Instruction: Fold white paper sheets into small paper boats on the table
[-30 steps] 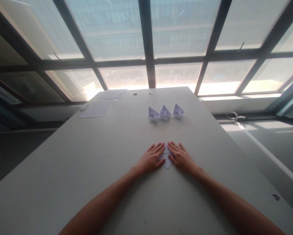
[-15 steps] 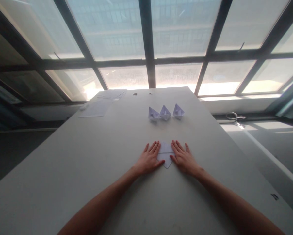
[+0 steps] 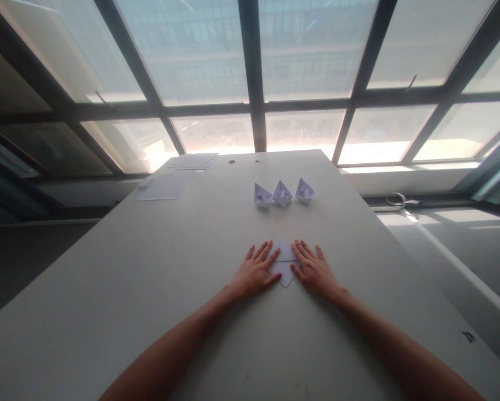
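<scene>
A folded piece of white paper (image 3: 285,272), roughly diamond-shaped with a crease line across its middle, lies flat on the white table (image 3: 149,267). My left hand (image 3: 256,270) rests palm down over its left side, fingers spread and pointing away from me. Over the right side lies my right hand (image 3: 314,269), also flat with its fingers stretched out. Both thumbs point inward across the lower half of the paper. The paper's left and right corners are partly covered by the hands.
Beyond the hands stand three folded paper boats (image 3: 282,194) in a row. White sheets of paper (image 3: 161,186) lie at the table's far left. Large windows (image 3: 208,133) rise behind the table. A small dark object (image 3: 468,336) is near the right edge.
My left index finger has shifted inward onto the paper, apart from the other fingers. The hands otherwise keep their places, and the paper boats have not moved.
</scene>
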`<state>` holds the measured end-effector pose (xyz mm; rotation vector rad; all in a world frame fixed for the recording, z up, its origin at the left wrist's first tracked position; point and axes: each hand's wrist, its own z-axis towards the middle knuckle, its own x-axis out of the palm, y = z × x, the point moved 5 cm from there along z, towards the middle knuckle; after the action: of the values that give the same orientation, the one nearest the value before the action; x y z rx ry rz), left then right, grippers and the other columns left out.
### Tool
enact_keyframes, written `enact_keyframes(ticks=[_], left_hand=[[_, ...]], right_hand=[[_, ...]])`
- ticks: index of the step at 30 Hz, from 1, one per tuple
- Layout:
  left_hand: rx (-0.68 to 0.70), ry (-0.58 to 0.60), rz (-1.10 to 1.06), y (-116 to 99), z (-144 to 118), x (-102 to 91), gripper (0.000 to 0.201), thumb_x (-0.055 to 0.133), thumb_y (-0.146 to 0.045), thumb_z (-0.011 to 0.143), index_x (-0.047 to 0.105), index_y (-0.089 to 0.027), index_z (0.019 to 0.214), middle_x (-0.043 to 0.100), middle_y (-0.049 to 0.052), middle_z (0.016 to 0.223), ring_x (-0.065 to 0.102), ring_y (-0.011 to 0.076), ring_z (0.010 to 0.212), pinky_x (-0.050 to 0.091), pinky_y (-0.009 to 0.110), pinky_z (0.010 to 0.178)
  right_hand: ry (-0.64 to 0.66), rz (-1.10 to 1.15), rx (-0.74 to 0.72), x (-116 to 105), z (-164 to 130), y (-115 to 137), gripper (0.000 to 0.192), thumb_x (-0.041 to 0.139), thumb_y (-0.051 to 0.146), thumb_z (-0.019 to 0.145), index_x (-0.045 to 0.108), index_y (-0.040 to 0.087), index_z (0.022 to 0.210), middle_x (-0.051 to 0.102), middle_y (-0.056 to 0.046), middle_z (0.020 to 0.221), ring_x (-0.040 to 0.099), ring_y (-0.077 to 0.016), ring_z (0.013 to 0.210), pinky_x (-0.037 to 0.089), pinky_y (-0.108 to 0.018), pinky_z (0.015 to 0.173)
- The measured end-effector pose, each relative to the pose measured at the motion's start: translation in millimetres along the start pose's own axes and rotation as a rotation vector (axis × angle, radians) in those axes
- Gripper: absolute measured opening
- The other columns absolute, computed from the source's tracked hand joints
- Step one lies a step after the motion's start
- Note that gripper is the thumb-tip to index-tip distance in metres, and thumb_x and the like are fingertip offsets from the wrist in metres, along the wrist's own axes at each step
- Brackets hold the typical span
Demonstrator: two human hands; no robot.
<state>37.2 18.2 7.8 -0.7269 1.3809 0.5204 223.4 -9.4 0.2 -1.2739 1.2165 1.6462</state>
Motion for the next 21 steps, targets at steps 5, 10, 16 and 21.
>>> enact_keyframes(ticks=[5, 10, 16, 21], left_hand=[[-0.01, 0.008, -0.005, 0.0, -0.2, -0.4, 0.075, 0.031, -0.067, 0.094, 0.021, -0.026, 0.155, 0.015, 0.008, 0.162, 0.011, 0.0268, 0.149, 0.007, 0.049, 0.119], [-0.011, 0.012, 0.004, 0.5, -0.2, -0.1, 0.074, 0.029, -0.068, 0.094, 0.02, -0.026, 0.155, 0.014, 0.008, 0.162, 0.01, 0.0263, 0.149, 0.007, 0.05, 0.119], [-0.002, 0.015, 0.003, 0.9, 0.1, 0.4, 0.076, 0.028, -0.068, 0.094, 0.018, -0.025, 0.156, 0.012, 0.006, 0.162, 0.009, 0.0257, 0.149, 0.006, 0.049, 0.119], [0.016, 0.029, -0.009, -0.2, -1.0, -0.3, 0.075, 0.028, -0.066, 0.095, 0.013, -0.025, 0.156, 0.012, 0.002, 0.162, 0.006, 0.0264, 0.149, 0.004, 0.05, 0.119]], right_hand=[[0.003, 0.011, 0.008, -0.5, -0.3, 0.5, 0.062, 0.031, 0.043, 0.098, 0.023, 0.017, 0.154, 0.017, -0.008, 0.16, 0.011, -0.0235, 0.149, 0.004, -0.057, 0.117], [0.011, 0.014, 0.008, -0.7, 0.3, 0.8, 0.062, 0.032, 0.043, 0.098, 0.025, 0.016, 0.153, 0.018, -0.009, 0.16, 0.011, -0.0243, 0.148, 0.004, -0.057, 0.117], [-0.002, 0.042, 0.004, -1.9, 0.1, 1.4, 0.063, 0.034, 0.041, 0.098, 0.022, 0.017, 0.154, 0.018, -0.009, 0.16, 0.01, -0.024, 0.149, 0.003, -0.057, 0.117], [-0.032, 0.077, -0.091, -5.7, -0.4, 5.6, 0.059, 0.035, 0.032, 0.097, 0.026, 0.018, 0.153, 0.02, -0.008, 0.16, 0.009, -0.0214, 0.149, 0.002, -0.053, 0.118]])
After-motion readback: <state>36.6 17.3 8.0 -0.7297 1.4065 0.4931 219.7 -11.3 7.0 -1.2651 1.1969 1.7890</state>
